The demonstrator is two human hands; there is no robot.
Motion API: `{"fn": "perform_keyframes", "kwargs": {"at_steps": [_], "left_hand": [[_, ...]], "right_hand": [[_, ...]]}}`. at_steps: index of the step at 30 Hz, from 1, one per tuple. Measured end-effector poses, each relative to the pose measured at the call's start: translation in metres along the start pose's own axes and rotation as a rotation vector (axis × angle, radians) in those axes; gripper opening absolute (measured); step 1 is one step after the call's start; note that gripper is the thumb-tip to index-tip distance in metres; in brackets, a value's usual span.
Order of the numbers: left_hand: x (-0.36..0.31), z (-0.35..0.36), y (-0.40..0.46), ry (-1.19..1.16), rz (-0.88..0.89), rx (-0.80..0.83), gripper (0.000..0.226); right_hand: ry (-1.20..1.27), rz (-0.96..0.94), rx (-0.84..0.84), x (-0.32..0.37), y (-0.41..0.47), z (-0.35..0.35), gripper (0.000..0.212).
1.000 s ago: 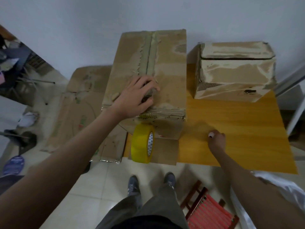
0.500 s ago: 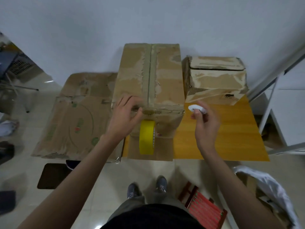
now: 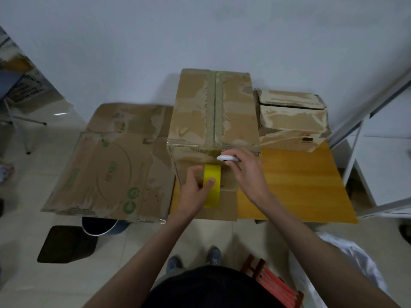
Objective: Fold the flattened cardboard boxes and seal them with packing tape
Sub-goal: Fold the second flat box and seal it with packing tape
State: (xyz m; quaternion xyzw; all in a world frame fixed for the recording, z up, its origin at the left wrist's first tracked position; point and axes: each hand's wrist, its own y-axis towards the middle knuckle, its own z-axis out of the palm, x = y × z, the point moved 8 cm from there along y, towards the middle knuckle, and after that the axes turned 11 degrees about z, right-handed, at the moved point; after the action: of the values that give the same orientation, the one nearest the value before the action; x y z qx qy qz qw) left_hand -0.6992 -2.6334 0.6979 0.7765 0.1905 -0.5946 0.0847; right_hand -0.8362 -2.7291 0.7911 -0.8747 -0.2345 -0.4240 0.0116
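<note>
**Tape roll held at the front face of the tall box**

The tall brown cardboard box [image 3: 213,121] stands at the left end of the orange wooden table [image 3: 295,181], its back against the white wall [image 3: 200,30] and its front lower flap reaching the table's near edge. A bare stretch of tabletop lies to its right, bounded behind by the smaller torn cardboard box [image 3: 291,121], which sits just beside the tall one. Left of the table, a flattened printed cardboard sheet [image 3: 109,165] lies level with the top, touching the tall box's side.

The left hand [image 3: 195,192] reaches forward, its fingers [image 3: 211,181] curled round the yellow roll of packing tape [image 3: 212,185], held upright against the box's front face. The right hand [image 3: 246,172] comes in from the right, its fingers pinching a small white cutter [image 3: 228,158] at the box's top front edge, just above the roll.

Two standing boxes, one flattened sheet, one roll, one cutter.
</note>
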Motion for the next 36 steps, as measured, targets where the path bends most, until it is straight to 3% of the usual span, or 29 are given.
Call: {"fn": "perform_keyframes", "kwargs": {"at_steps": [6, 15, 23, 28, 36], "left_hand": [[0.0, 0.0, -0.004, -0.051, -0.023, 0.026, 0.054], [-0.009, -0.005, -0.009, -0.16, -0.031, 0.009, 0.043], [-0.008, -0.005, -0.006, -0.178, -0.02, 0.001, 0.035], [-0.011, -0.006, -0.004, -0.163, -0.013, -0.004, 0.037], [-0.021, -0.007, -0.003, -0.137, -0.027, 0.007, 0.037]], "right_hand": [[-0.141, -0.039, 0.049, 0.008, 0.004, 0.017, 0.017], [-0.26, -0.055, -0.034, 0.023, 0.005, 0.019, 0.015], [-0.372, -0.013, 0.04, 0.004, 0.004, 0.005, 0.014], [-0.418, 0.191, 0.015, -0.064, -0.008, -0.022, 0.015], [-0.207, 0.775, 0.115, -0.201, -0.039, 0.006, 0.022]]}}
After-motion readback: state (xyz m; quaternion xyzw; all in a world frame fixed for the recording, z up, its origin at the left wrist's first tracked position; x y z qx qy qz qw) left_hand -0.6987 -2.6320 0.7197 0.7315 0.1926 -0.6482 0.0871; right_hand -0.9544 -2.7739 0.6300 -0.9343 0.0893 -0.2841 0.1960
